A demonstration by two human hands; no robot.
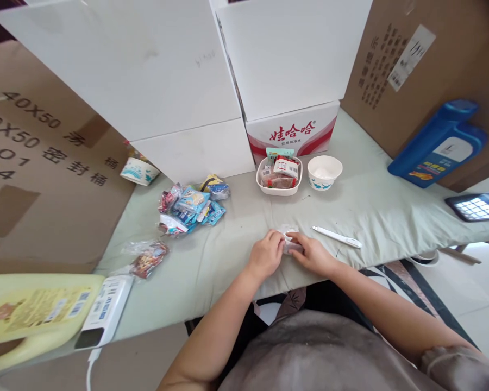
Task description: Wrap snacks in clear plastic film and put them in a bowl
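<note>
A small clear plastic packet (290,245) lies near the table's front edge, between my two hands. My left hand (267,253) grips its left side with fingers curled together. On the other side, my right hand (313,254) has its thumb and fingers closed on the packet. My fingers partly cover it, and what is inside cannot be made out. To the right of my right hand lies a slim white pen-like tool (337,237). Beyond the hands stands a white tray (279,191) holding several wrapped snack packets, with a paper bowl (325,179) beside it.
Snack packets (191,206) are heaped at left, with a brown-filled packet (150,259) nearer. A yellow jug (36,315), white power bank (108,309), blue bottle (440,146) and phone (478,206) flank the table. White boxes (287,54) and cartons (36,179) wall the back and sides.
</note>
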